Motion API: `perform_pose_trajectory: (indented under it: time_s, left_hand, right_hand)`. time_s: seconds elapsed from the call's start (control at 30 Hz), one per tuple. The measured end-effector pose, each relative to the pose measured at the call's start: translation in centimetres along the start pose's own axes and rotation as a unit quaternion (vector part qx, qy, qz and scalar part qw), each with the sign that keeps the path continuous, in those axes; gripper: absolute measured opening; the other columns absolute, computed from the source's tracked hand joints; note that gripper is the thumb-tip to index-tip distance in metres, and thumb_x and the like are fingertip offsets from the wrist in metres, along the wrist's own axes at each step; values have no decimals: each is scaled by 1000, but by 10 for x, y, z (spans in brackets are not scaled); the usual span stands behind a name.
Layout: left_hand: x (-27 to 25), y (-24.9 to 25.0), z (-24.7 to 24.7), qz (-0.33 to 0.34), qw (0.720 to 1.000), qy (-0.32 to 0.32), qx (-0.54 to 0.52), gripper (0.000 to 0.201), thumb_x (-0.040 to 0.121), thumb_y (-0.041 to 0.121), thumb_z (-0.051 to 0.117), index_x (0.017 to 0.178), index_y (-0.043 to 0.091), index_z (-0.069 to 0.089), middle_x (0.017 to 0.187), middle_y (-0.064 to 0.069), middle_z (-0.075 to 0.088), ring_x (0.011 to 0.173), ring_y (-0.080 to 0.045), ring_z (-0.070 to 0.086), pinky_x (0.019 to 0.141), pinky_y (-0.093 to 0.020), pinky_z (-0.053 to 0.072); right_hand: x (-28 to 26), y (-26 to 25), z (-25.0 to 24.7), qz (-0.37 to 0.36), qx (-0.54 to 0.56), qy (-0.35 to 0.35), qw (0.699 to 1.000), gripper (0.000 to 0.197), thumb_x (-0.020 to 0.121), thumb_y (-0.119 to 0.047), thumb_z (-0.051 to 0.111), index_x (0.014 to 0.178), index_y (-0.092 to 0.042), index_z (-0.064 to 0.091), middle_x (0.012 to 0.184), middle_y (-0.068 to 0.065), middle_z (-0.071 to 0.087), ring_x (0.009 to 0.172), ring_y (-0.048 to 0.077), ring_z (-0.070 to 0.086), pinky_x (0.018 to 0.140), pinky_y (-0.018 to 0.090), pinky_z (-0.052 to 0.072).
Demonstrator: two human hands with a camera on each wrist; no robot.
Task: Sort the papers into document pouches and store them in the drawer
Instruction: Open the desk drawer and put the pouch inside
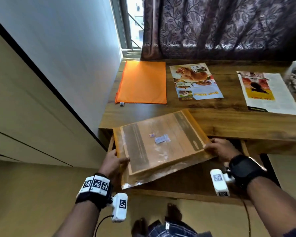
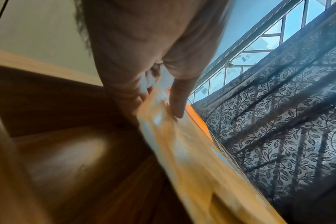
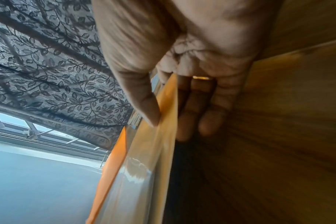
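Observation:
A translucent orange document pouch (image 1: 159, 146) with a printed sheet inside hangs tilted above the open wooden drawer (image 1: 186, 187), its far end over the desk's front edge. My left hand (image 1: 115, 161) pinches its near left corner, thumb on top. My right hand (image 1: 217, 148) grips its right edge, thumb on top and fingers underneath. In the left wrist view the pouch (image 2: 192, 159) runs down from the thumb (image 2: 177, 98). In the right wrist view the fingers (image 3: 201, 112) lie under the pouch (image 3: 150, 151). A second, opaque orange pouch (image 1: 142, 82) lies flat at the desk's back left.
Two loose colour sheets lie on the wooden desk (image 1: 229, 120): a dog leaflet (image 1: 195, 82) in the middle and another printed page (image 1: 266, 92) at the right. A white wall (image 1: 67, 53) and cabinet stand left, a leaf-patterned curtain (image 1: 220, 26) behind. My feet show below the drawer.

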State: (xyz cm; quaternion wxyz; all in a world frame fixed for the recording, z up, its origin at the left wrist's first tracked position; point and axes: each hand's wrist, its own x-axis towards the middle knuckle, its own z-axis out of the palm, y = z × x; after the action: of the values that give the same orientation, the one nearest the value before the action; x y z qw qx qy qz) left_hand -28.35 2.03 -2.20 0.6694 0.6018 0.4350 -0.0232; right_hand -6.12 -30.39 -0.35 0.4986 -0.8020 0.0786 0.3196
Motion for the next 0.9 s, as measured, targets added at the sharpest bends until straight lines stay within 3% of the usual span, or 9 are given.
perform_pose_trajectory:
  time_s: [0.07,0.13,0.33,0.5,0.57,0.63,0.7,0.77,0.9]
  left_hand:
    - [-14,0,-10,0,999,-48,-18,33,89,-7,63,112,15,62,107,-14,75,95,-30,73,72,-43,61]
    - [-21,-4,-17,10,997,-72,-18,34,90,-6,62,116,15,60,103,-14,75,93,-31,74,65,-40,62]
    - [-26,-17,-30,35,991,-123,48,28,91,-2,65,116,10,65,101,-13,77,88,-25,75,70,-35,60]
    - [-20,-28,-26,7,977,-180,118,24,90,6,70,114,4,66,103,-17,76,95,-33,73,89,-52,57]
    - [-19,-25,-18,-1,978,-169,125,22,90,5,70,111,0,65,95,-13,75,85,-27,72,78,-45,59]
    - [-18,-15,-8,-3,975,-164,149,23,89,6,71,109,9,59,93,-5,69,80,-19,69,61,-30,58]
    - [-13,-5,2,3,963,-164,212,52,86,9,75,130,16,49,116,-3,63,97,-18,66,53,-19,51]
    - [-4,0,13,13,944,-163,286,83,82,9,79,151,20,34,144,-10,49,120,-25,57,63,-24,54]
    - [13,4,31,18,912,-146,383,93,78,10,82,153,26,30,141,-13,51,108,-25,60,85,-42,61]
  right_hand:
    - [-18,25,-2,45,-9,-13,999,27,69,-4,80,92,6,69,86,34,67,73,32,63,68,37,51]
    - [-41,40,0,64,-10,-7,998,32,73,1,76,101,12,66,76,25,67,65,29,63,64,37,49]
    - [-103,71,3,87,-13,29,996,26,77,3,73,101,9,65,95,30,70,78,33,66,68,37,51]
    - [-128,98,4,120,3,63,991,17,79,-2,72,96,-1,68,94,22,70,83,34,63,62,33,51]
    - [-124,104,3,128,20,86,988,18,80,-1,73,96,1,68,89,22,70,75,33,65,52,29,50]
    - [-113,103,4,130,38,119,984,16,82,2,71,96,5,66,83,24,70,67,34,68,47,27,50]
    - [-100,100,4,122,32,146,981,12,85,2,68,94,9,66,79,26,68,66,38,68,50,31,52]
    - [-87,94,5,113,15,157,981,7,85,3,64,88,8,66,76,24,65,61,38,67,49,31,49]
    - [-62,83,5,104,-47,152,982,7,86,6,60,79,3,62,68,20,63,51,29,58,42,25,43]
